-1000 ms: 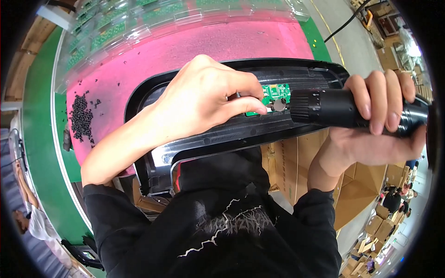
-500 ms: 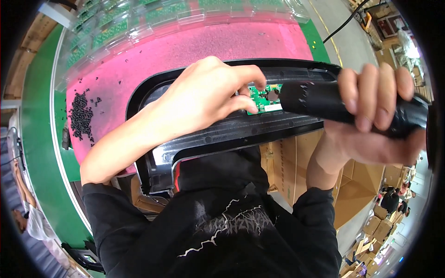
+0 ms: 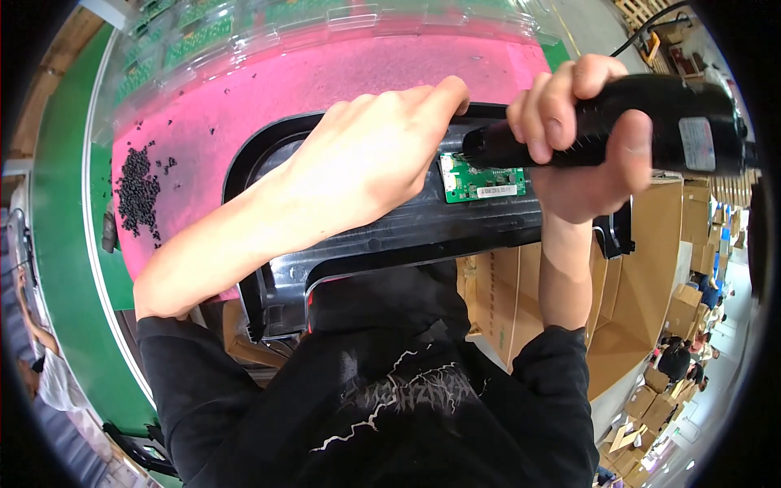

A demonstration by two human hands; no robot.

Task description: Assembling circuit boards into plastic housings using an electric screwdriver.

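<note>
At green board (image 3: 486,180): right hand (image 3: 579,193) wraps black driver (image 3: 663,110); left hand (image 3: 381,154), grip unclear.

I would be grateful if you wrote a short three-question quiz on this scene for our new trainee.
1. What does the right hand grip?
2. True or false: the green circuit board lies inside the curved rim of the black shell.
3. Fill in the missing colour: the pile of small black pieces lies on a ____ surface.

Key:
1. A black handheld tool.
2. True.
3. Pink.
</note>
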